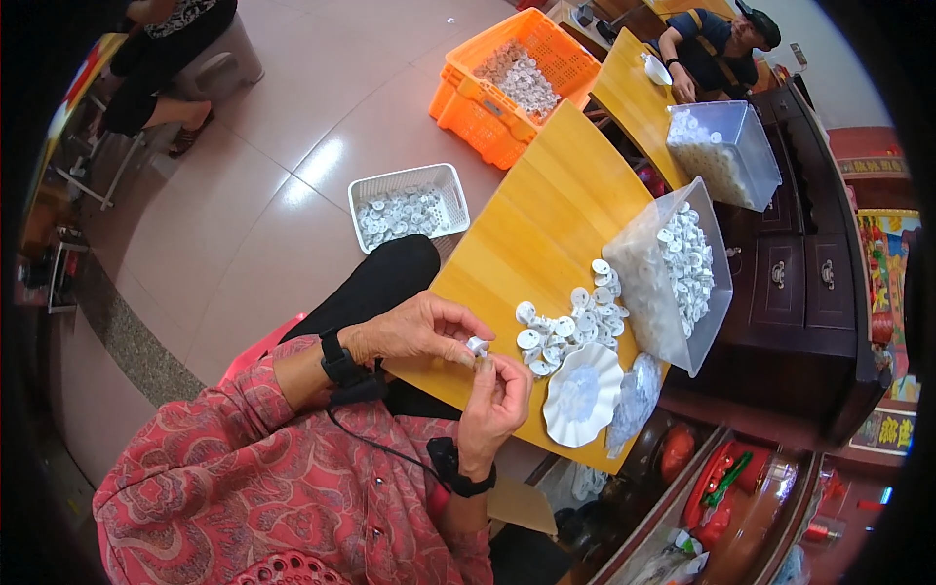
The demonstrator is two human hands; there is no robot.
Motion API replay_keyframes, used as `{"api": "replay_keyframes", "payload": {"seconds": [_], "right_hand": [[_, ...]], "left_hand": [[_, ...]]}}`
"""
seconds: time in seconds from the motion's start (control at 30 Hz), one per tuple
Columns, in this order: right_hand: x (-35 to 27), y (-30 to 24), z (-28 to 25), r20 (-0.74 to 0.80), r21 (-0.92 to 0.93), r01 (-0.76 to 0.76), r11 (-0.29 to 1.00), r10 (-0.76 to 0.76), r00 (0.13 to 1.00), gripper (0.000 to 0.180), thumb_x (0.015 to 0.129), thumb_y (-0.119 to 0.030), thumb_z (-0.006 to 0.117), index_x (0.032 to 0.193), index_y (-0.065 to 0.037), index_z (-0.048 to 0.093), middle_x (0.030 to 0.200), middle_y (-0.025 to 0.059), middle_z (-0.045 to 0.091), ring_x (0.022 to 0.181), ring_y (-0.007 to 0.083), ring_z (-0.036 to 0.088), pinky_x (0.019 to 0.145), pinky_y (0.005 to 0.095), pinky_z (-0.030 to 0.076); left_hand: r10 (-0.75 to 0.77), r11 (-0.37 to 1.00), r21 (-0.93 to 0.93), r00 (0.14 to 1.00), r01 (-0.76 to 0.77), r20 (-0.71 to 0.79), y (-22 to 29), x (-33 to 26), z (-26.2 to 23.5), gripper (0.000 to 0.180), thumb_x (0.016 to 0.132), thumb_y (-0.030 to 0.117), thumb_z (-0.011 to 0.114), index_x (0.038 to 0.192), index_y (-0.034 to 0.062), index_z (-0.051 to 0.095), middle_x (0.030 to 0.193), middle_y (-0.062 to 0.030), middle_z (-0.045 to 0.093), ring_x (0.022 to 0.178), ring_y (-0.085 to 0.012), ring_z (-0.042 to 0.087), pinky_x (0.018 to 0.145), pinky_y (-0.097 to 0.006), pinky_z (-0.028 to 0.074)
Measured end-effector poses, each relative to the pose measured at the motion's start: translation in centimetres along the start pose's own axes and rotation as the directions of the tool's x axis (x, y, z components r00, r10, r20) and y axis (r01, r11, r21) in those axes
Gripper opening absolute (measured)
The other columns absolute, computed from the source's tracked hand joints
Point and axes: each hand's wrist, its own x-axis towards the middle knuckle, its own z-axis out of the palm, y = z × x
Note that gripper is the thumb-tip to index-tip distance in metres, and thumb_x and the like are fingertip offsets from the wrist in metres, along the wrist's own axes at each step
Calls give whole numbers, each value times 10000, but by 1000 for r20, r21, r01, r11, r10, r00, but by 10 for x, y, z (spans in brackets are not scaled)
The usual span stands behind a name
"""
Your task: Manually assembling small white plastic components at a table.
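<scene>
Fingers (475, 353) of both hands pinching small white part (478, 344), white-part pile (570, 327) beside, scalloped dish (582, 393) near

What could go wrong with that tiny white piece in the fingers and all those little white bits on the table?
The tiny white plastic piece is pinched between the left hand and right hand out past the edge of the yellow wooden table, so a slip might drop it into the lap or onto the floor. The loose pile of small white plastic discs lies close to the hands and could get knocked off. The tilted clear plastic bin might spill more.
</scene>
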Motion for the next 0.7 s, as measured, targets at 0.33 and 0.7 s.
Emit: {"api": "replay_keyframes", "payload": {"seconds": [0.33, 0.7], "right_hand": [[0, -2, 3, 66, -196, 84, 977, -73, 995, 90, 890, -20, 639, 915, 7, 557, 918, 158, 588, 809, 307, 586, 700, 378, 487], [2, 5, 6, 73, -76, 3, 997, 2, 997, 91, 897, -53, 658, 897, 11, 593, 917, 132, 606, 809, 250, 594, 704, 341, 491]], "left_hand": [[-30, 989, 147, 999, 28, 16, 4, -2, 0, 327, 784, 116, 813, 1076, 16, 705, 913, 8, 647, 836, -57, 555, 745, -225, 467], [19, 991, 133, 1000, -20, 7, 9, -1, -1, 322, 805, 121, 790, 1090, 3, 700, 894, -5, 671, 848, -76, 599, 769, -232, 489]]}}
